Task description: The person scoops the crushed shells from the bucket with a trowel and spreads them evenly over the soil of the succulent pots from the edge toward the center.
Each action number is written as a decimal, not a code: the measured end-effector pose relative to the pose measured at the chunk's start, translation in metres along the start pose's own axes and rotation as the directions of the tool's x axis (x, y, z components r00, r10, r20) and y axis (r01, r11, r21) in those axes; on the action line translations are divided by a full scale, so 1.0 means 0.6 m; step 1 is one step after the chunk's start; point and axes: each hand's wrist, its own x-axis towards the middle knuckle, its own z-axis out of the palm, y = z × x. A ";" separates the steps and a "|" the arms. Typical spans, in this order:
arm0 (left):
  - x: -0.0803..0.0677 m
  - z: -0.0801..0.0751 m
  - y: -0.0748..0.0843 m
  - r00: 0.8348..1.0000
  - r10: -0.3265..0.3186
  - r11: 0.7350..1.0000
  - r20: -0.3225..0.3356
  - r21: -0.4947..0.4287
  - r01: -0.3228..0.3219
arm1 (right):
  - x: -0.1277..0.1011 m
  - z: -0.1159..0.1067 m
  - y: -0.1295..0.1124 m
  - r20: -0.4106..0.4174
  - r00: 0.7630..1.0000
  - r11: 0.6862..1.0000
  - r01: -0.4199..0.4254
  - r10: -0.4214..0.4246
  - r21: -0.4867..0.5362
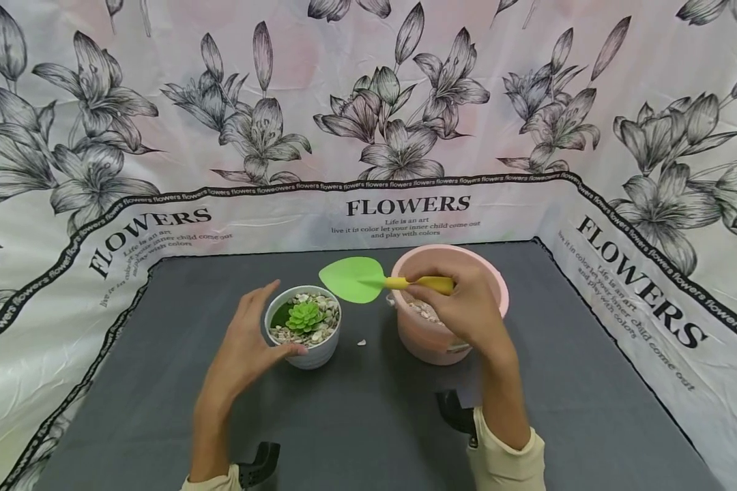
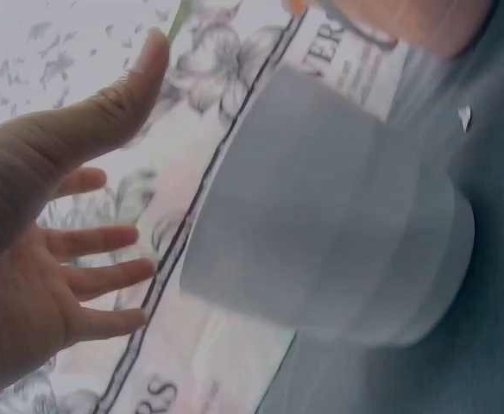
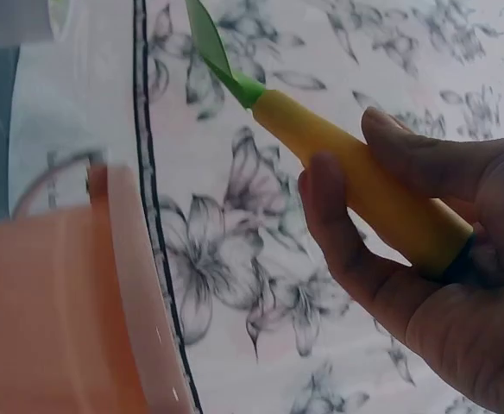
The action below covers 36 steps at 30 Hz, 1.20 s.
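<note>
My right hand (image 1: 467,307) pinches the yellow handle of a small garden trowel (image 1: 353,279) between thumb and fingers, above the pink bucket (image 1: 500,286). The trowel's green blade points left, toward a white ribbed pot (image 1: 313,356). In that pot a green succulent (image 1: 305,317) sits among pale pebbles (image 1: 328,317). My left hand (image 1: 246,348) is spread at the pot's left side, thumb near the front rim. The left wrist view shows the fingers (image 2: 105,278) extended, with the pot beside them. Pebbles (image 1: 426,311) lie inside the bucket, partly hidden by my right hand.
A single pale pebble (image 1: 362,342) lies on the dark grey table cloth (image 1: 356,423) between pot and bucket. The bucket's handle hangs at its side. Behind and to both sides rises a white flower-printed sheet (image 1: 405,157).
</note>
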 end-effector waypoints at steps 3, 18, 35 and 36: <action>0.011 0.012 0.017 0.997 0.070 0.997 -0.024 -0.029 -0.070 | -0.011 -0.021 0.004 -0.030 0.997 0.997 -0.073 0.073 0.002; 0.058 0.069 0.086 0.963 0.269 0.960 0.010 -0.085 -0.268 | -0.046 -0.088 0.010 -0.118 0.973 0.972 -0.209 0.197 -0.106; 0.090 0.153 0.147 0.971 0.214 0.973 0.107 -0.112 -0.202 | -0.053 -0.103 0.014 -0.131 0.947 0.778 -0.317 0.294 -0.543; 0.092 0.162 0.151 0.971 0.209 0.973 0.116 -0.126 -0.194 | -0.049 -0.099 0.015 -0.108 0.940 0.751 -0.325 0.325 -0.575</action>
